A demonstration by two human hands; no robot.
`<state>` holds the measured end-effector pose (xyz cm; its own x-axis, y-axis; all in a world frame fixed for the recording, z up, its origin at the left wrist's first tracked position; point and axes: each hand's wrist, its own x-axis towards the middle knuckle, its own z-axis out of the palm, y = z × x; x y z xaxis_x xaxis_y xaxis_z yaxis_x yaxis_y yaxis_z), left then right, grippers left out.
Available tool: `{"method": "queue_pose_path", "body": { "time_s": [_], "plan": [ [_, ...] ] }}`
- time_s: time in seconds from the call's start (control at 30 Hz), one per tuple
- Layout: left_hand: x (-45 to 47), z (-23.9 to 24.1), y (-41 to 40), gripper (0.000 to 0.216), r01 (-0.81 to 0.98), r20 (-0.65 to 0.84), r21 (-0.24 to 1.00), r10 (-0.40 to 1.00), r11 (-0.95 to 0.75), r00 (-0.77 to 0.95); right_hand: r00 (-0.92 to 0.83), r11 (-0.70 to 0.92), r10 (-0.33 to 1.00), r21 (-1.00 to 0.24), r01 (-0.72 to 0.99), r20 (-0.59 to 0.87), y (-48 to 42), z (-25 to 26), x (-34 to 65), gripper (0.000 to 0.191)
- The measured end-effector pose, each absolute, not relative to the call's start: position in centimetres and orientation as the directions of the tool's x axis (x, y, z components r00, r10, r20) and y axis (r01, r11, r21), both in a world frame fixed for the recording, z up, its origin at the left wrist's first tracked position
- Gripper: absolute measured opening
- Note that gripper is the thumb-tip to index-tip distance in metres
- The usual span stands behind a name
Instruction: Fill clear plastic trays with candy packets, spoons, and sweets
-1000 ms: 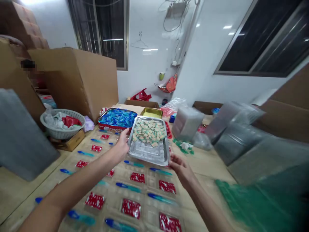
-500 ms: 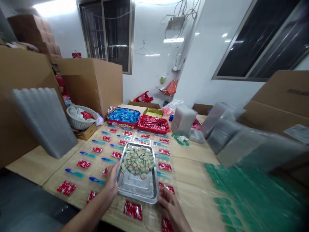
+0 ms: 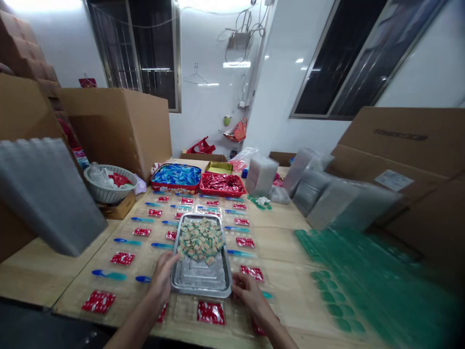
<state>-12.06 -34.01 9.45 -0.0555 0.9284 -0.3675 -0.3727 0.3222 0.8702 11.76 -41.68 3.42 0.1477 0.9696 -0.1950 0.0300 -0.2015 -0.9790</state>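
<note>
A shallow metal tray [image 3: 200, 280] lies on clear blister sheets [image 3: 181, 310] in the middle of the wooden table, its far half heaped with small tan and green packets [image 3: 199, 240]. My left hand [image 3: 162, 276] grips the tray's left rim near the front. My right hand [image 3: 246, 291] holds its near right corner. The blister sheets hold red packets [image 3: 210, 312] and blue spoons [image 3: 109, 275] in rows around the tray.
Behind the tray stand a tin of blue spoons [image 3: 176, 175] and a red tin of red packets [image 3: 222, 184]. A white basket [image 3: 109, 186] and cardboard boxes [image 3: 116, 126] are at the left, stacked clear trays [image 3: 327, 194] and green sheets [image 3: 363, 286] at the right.
Both hands have carried the metal tray from above the tins at the back toward me and lowered it onto the blister sheets near the front edge.
</note>
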Motion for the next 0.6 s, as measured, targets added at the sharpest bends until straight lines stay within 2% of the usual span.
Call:
{"method": "queue_pose_path", "body": {
  "time_s": [0.07,0.17,0.23,0.3,0.37,0.43,0.5,0.6],
  "plan": [
    [-12.6,9.5,-34.7,0.044,-0.317,-0.314,0.903,0.949,0.291,-0.024,0.179,-0.177,0.973,-0.971,0.164,-0.147,-41.9,3.4,12.4,0.015],
    [-13.6,9.2,-35.4,0.046,-0.158,-0.197,0.968,0.98,0.196,0.006,0.312,-0.111,0.95,-0.904,0.412,0.025,-41.7,3.9,13.1,0.023],
    [-14.3,8.6,-35.6,0.04,0.044,-0.105,0.994,0.994,0.103,0.034,0.307,-0.076,0.944,-0.825,0.56,0.122,-41.1,4.6,12.9,0.027],
    [-14.8,7.9,-35.7,0.032,0.308,0.002,0.951,0.997,-0.028,0.082,0.212,-0.032,0.965,-0.73,0.683,0.156,-40.1,5.4,12.1,0.027],
    [-14.9,7.3,-35.7,0.024,0.559,0.112,0.809,0.982,-0.181,0.155,0.116,0.008,0.98,-0.619,0.786,0.16,-38.9,6.1,10.9,0.027],
    [-14.7,7.0,-35.6,0.023,0.739,0.184,0.606,0.956,-0.293,0.229,0.057,0.028,0.987,-0.507,0.861,0.151,-37.8,6.6,9.7,0.032],
    [-14.0,7.1,-35.2,0.029,0.842,0.203,0.426,0.942,-0.331,0.268,0.033,0.028,0.99,-0.412,0.911,0.141,-36.9,6.8,8.9,0.038],
    [-12.6,7.4,-34.3,0.034,0.916,0.182,0.25,0.945,-0.313,0.273,0.008,0.038,0.991,-0.338,0.941,0.136,-36.4,6.8,8.7,0.037]
  ]
}}
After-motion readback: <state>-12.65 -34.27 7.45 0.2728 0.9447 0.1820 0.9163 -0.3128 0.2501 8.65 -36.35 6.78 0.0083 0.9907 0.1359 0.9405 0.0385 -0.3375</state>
